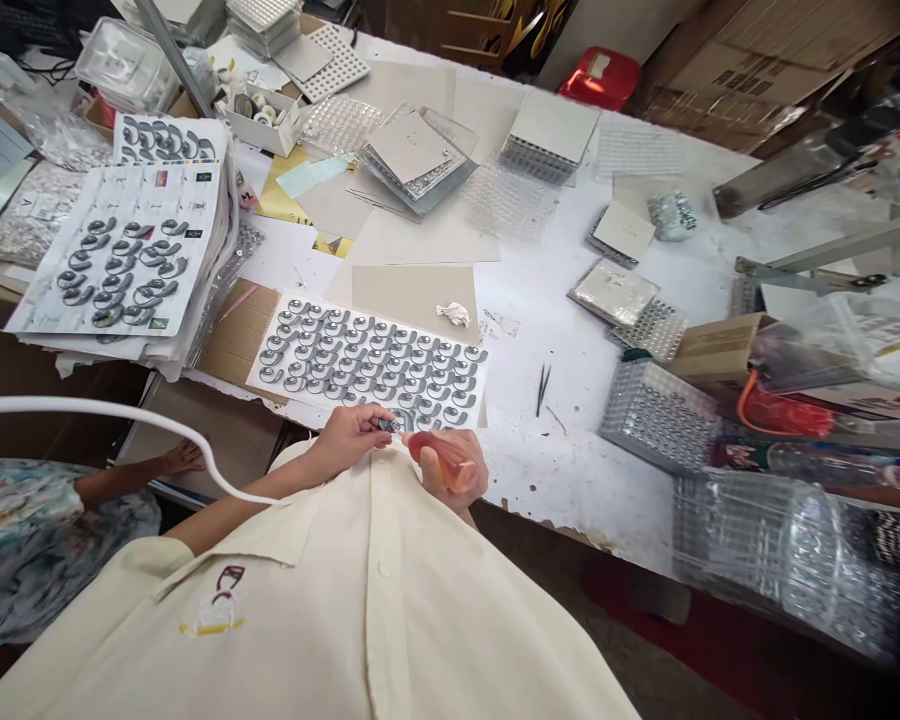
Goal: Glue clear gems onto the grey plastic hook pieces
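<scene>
Close to my chest, at the table's front edge, my left hand pinches a small dark metallic piece, too small to make out fully. My right hand is wrapped round an orange translucent squeeze bottle, its narrow tip pointing left toward that piece. Just beyond both hands lies a white sheet bearing rows of grey curved pieces, each with a shiny round spot. The hands partly cover the sheet's near edge.
Black tweezers lie right of the sheet. A crumpled tissue rests behind it. Printed sheets are stacked at left, clear trays at right. A white tube crosses the left side, near another person's hand.
</scene>
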Demonstrator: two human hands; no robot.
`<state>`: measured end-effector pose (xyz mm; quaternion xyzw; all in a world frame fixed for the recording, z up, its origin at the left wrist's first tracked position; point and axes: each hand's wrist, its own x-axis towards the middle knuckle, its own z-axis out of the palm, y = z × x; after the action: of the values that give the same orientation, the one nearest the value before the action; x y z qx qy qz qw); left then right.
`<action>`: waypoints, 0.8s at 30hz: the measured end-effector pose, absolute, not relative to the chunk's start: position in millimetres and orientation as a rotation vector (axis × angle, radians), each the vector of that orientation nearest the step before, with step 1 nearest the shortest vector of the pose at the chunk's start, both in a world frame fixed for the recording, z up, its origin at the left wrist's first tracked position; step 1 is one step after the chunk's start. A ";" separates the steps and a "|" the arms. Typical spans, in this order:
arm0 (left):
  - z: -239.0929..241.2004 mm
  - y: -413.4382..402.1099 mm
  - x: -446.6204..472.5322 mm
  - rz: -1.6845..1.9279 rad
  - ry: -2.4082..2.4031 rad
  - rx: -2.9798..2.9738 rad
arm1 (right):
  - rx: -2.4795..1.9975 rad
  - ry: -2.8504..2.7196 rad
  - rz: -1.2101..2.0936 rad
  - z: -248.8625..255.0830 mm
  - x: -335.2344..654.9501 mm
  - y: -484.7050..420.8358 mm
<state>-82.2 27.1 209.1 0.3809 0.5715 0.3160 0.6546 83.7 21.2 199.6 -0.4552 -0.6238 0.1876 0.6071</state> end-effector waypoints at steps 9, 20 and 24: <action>213.7 27.9 -82.2 0.712 1.304 0.879 | -1.037 -1.413 0.455 202.5 81.9 21.3; 212.8 27.5 -82.1 0.719 1.299 0.865 | -1.035 -1.429 0.457 200.7 82.0 20.3; 211.3 27.3 -82.8 0.721 1.299 0.869 | -1.043 -1.434 0.431 201.2 81.0 20.8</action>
<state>-82.8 27.3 211.3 0.3828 0.5722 0.3176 0.6521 81.0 20.8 201.2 -0.4522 -0.6215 0.1868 0.6118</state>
